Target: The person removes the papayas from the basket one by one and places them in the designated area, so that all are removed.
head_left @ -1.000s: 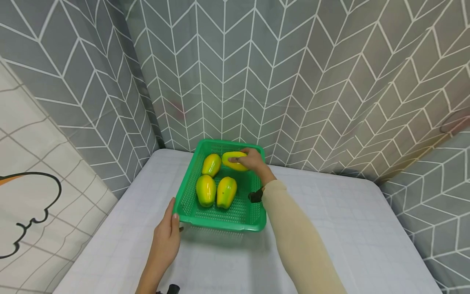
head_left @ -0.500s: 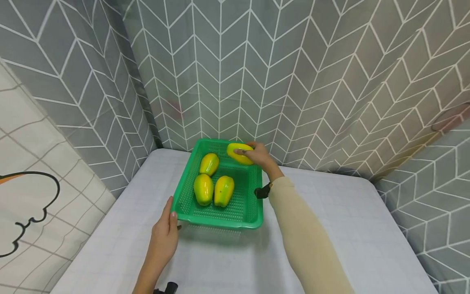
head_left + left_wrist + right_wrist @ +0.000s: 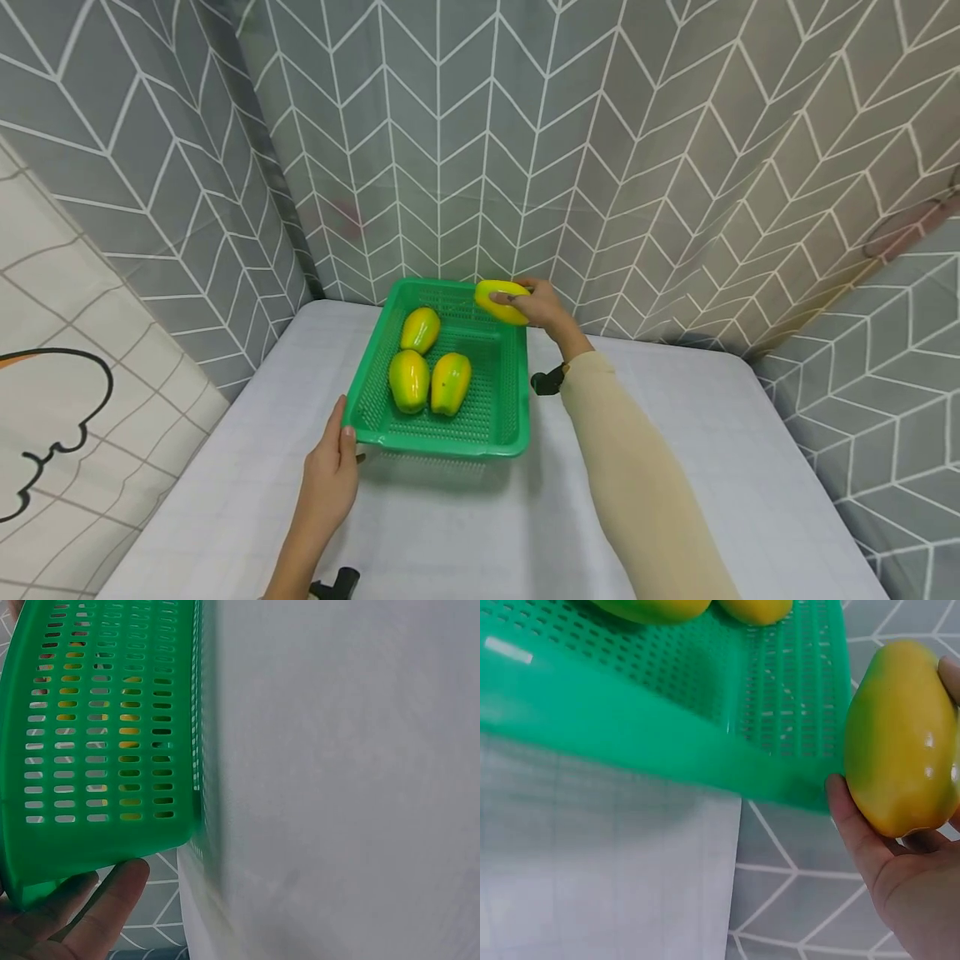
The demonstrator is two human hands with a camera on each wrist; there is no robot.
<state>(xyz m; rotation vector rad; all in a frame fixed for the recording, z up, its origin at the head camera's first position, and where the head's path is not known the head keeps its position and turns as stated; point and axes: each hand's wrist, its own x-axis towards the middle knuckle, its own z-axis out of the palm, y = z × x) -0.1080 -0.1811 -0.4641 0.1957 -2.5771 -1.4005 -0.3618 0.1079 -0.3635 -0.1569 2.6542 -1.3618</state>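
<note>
A yellow-green papaya (image 3: 491, 293) is in my right hand (image 3: 546, 307), over the far right corner of the green plastic basket (image 3: 442, 447). The right wrist view shows thumb and fingers around the papaya (image 3: 900, 742), a fingertip right at the basket rim. My left hand (image 3: 327, 479) grips the basket's near left corner, thumb on the rim. In the left wrist view, its fingers (image 3: 112, 907) lie beneath that corner. Three more papayas lie inside: one farther back (image 3: 421, 331), a second front left (image 3: 409, 381), and a third beside it (image 3: 451, 383).
The basket stands at the back of a table with a white cloth (image 3: 660, 433). Behind it hangs a grey patterned curtain (image 3: 450, 150), and another such sheet closes off the right. A white tiled sheet (image 3: 127, 375) lies along the left.
My right hand has carried the papaya backward and to the right, from inside the basket to its far right corner. The left hand keeps its grip on the near left corner.
</note>
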